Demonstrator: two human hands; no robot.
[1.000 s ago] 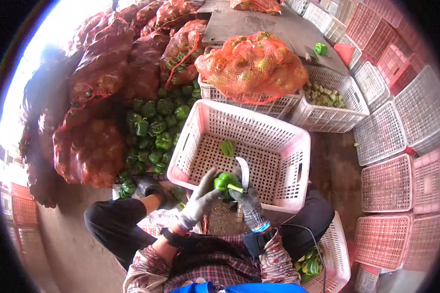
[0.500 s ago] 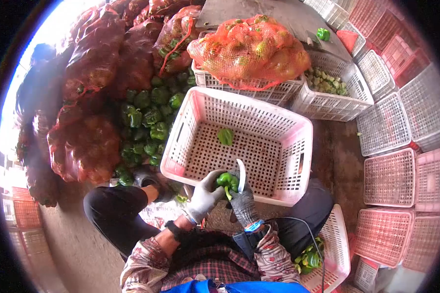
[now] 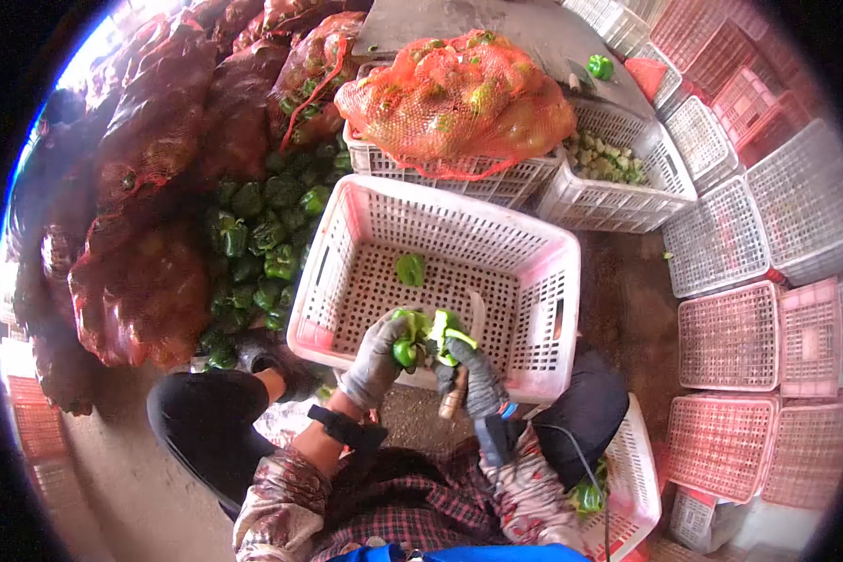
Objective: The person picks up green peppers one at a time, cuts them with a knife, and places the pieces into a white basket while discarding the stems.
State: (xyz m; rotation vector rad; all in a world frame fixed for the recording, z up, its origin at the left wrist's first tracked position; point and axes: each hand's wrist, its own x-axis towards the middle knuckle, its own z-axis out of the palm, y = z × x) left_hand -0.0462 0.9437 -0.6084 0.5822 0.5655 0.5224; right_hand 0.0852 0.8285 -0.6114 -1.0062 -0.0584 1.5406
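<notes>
Over the near edge of a white plastic crate (image 3: pixel 440 199), my gloved left hand (image 3: pixel 375 361) grips a green pepper (image 3: pixel 406 343) that is split open. Right beside it, my gloved right hand (image 3: pixel 475 377) holds a cut pepper piece (image 3: pixel 450 333) with a green stem, along with a knife by its wooden handle (image 3: pixel 453 393). The knife's pale blade (image 3: pixel 478 311) points up over the crate. One green pepper piece (image 3: pixel 410 270) lies on the crate's perforated floor.
Green peppers (image 3: pixel 264 234) are heaped left of the crate, beside full red mesh sacks (image 3: pixel 140 290). An orange mesh sack (image 3: pixel 459 103) rests on a crate behind. Stacked crates (image 3: pixel 729 337) stand at the right. Another crate (image 3: pixel 635 468) sits by my right knee.
The pepper, whole-looking before, is now in two parts, one in each hand. My hands have moved apart, and the knife blade has shifted to the right. The view has moved slightly.
</notes>
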